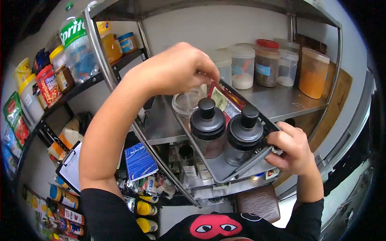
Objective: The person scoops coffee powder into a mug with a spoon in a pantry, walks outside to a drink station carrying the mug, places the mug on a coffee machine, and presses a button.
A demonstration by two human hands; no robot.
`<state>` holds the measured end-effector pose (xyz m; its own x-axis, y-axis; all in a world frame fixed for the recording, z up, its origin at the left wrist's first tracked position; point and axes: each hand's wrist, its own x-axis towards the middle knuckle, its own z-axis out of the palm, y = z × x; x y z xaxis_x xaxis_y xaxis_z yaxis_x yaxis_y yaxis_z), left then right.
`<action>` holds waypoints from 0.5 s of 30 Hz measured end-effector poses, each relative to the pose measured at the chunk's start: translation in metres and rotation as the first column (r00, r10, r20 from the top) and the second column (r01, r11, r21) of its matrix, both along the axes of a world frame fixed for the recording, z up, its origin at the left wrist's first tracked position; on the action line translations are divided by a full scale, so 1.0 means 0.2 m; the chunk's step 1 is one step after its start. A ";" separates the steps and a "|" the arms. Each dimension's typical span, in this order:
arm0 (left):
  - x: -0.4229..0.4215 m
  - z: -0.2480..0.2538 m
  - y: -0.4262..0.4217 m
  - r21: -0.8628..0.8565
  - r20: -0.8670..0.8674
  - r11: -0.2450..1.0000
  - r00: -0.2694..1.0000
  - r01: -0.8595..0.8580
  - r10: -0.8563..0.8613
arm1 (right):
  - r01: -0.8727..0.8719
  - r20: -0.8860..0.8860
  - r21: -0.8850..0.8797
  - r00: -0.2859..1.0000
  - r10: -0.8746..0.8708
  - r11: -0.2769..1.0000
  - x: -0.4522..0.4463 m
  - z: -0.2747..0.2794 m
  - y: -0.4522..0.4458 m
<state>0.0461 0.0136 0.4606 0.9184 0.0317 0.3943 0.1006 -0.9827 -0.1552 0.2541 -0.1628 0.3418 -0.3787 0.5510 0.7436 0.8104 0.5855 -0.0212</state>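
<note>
Head view: a black rack [82, 85] stands at the far left and carries a soda bottle [78, 48]. Below it are a clipboard [72, 165] and, further right, a blue notebook [140, 160].

The left hand [188, 66] is above the tray's far end, fingers curled downward at the far corner. Whether they pinch the rim or the packet [224, 100] cannot be told (the fingertips are partly hidden).

The tray [219, 172] lies between the hands, at the front of the steel shelf [263, 97]. Its long axis runs diagonally, from far left to near right. Relative to the left hand, the tray extends down and rightward; relative to the right hand, leftward and away. It holds a clear tub [185, 105] at the left, then a left jar [208, 125], the packet behind, and a right jar [244, 134].

The right hand [291, 148] grips the tray at its near-right end, and is the nearer hand to the right jar. Behind, tubs line the shelf, ending in an orange tub [313, 74].
</note>
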 end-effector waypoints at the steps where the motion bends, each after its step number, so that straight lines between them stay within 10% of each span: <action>1: 0.05 0.01 0.00 -0.011 -0.094 1.000 0.995 -0.028 0.027 | 0.000 0.000 0.007 1.000 0.000 1.000 0.01 0.00 0.00; 10: 0.15 -0.04 -0.05 -0.020 -0.254 0.987 0.956 -0.161 0.150 | 0.011 0.003 -0.011 1.000 -0.011 1.000 0.03 -0.01 0.02; 15: 0.06 -0.05 0.04 0.071 -0.246 0.995 0.968 0.067 -0.047 | 0.013 0.019 -0.005 1.000 -0.013 1.000 0.02 -0.01 0.04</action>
<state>0.0580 0.0216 0.4504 0.9865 -0.0456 0.1574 -0.0058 -0.9696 -0.2445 0.2577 -0.1555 0.3395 -0.3852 0.5597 0.7337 0.8183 0.5748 -0.0089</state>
